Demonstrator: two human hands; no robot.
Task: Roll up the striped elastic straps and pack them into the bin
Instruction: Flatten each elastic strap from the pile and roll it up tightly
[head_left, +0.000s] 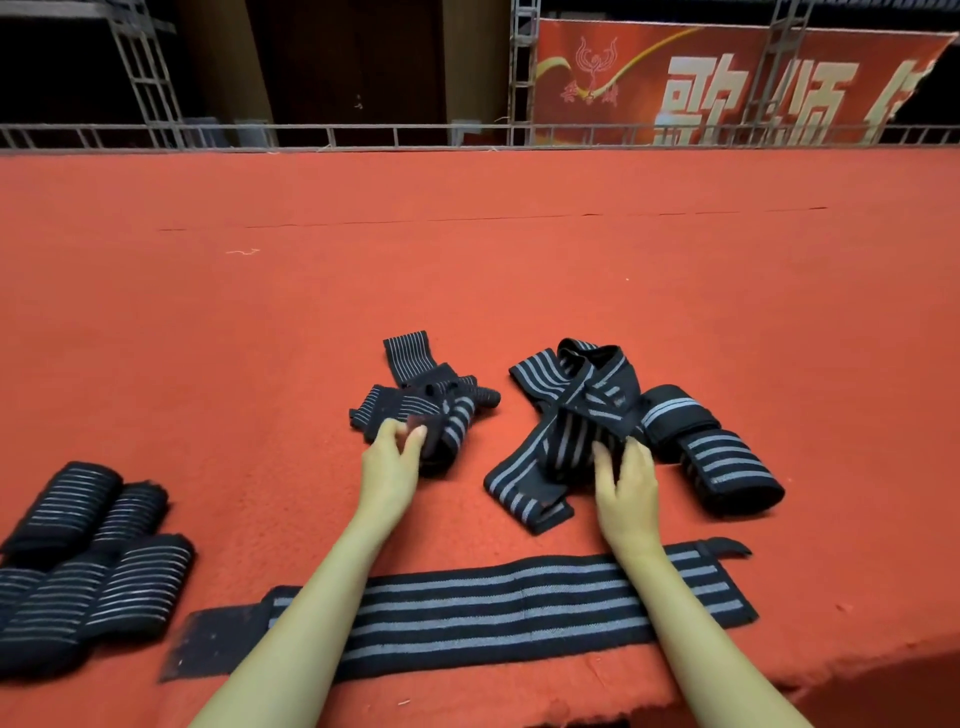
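Note:
Black elastic straps with grey stripes lie on a red carpeted surface (467, 249). My left hand (390, 462) pinches the end of a strap in a loose tangle of thin-striped straps (415, 395). My right hand (626, 488) rests with curled fingers on a wide-striped loose strap pile (566, 415). One long strap (493, 608) lies flat and unrolled under both forearms. Two rolled wide-striped straps (717, 457) sit right of the pile. Several rolled thin-striped straps (88, 561) lie at the far left. No bin is in view.
The red surface's front edge (779, 691) runs just below the flat strap. A metal truss rail (363, 135) borders the far edge, with a red banner (727, 83) behind it at the right.

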